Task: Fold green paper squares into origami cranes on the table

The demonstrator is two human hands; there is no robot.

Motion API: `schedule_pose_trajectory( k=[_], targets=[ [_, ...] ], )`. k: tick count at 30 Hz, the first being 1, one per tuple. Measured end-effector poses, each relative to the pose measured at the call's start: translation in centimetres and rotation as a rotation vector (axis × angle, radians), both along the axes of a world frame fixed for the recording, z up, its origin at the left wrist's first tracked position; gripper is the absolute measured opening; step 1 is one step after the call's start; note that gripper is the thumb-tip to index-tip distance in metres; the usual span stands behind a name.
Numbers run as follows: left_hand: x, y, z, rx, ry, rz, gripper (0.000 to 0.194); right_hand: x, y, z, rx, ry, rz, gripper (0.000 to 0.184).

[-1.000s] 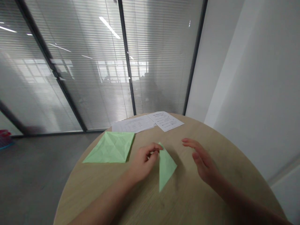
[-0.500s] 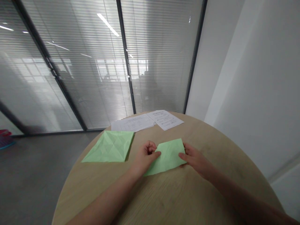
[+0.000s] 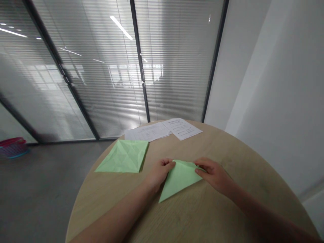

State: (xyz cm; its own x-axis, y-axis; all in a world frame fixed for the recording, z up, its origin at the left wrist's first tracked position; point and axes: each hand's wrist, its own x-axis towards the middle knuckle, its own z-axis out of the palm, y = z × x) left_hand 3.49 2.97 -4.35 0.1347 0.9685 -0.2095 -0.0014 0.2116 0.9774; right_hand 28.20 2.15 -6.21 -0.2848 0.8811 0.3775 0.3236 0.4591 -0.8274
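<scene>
A folded sheet of light green paper [image 3: 181, 177] is held between my two hands, just over the front part of the table. One pointed corner of it reaches down toward me. My left hand [image 3: 162, 172] pinches its upper left edge, thumb on top. At the upper right corner, the thumb and fingers of my right hand [image 3: 212, 173] are closed on the paper. To the left lies a second green sheet [image 3: 124, 157], creased all over, flat on the table and touched by neither hand.
The round wooden table [image 3: 172, 222] has white printed sheets [image 3: 181, 129] at its far edge. A pink and blue basket [image 3: 14, 147] stands on the grey floor [image 3: 45, 189] at left. Behind the table is a glass partition with blinds [image 3: 174, 67]; a white wall [image 3: 283, 84] is at right.
The green paper in my hands has turned and tilted, its lower corner now pointing toward me. My right hand has shifted its hold to the upper right corner. The view has swung slightly left.
</scene>
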Motion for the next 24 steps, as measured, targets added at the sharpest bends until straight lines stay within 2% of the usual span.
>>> schedule_pose_trajectory(
  k=[3,6,11,14,16,18,21,24],
  targets=[
    [0.01,0.12,-0.02,-0.041,-0.046,0.025,0.036,0.21,-0.37,0.57,0.185,-0.078,0.059,0.028],
    [0.16,0.08,0.10,-0.086,-0.087,0.021,0.040,0.35,-0.60,0.69,0.277,-0.140,0.047,0.038],
    [0.19,0.01,0.18,-0.054,-0.074,-0.067,0.040,0.29,-0.84,0.49,0.286,-0.223,0.025,0.042],
    [-0.02,0.16,-0.05,-0.002,-0.041,-0.073,0.042,0.37,-0.88,0.53,0.283,-0.169,0.051,0.043],
    [-0.16,0.25,-0.11,0.026,-0.020,-0.059,0.043,0.55,-0.80,0.60,0.245,-0.094,0.089,0.043],
    [-0.24,0.28,0.01,0.055,0.004,-0.048,0.043,0.73,-0.66,0.65,0.137,-0.028,0.107,0.040],
    [-0.20,0.18,0.46,0.108,0.064,-0.037,0.040,0.69,-0.39,0.66,-0.074,0.035,0.022,0.034],
    [-0.04,0.03,0.80,0.142,0.118,-0.043,0.036,0.20,-0.18,0.60,-0.193,0.025,-0.031,0.038]
  ],
)
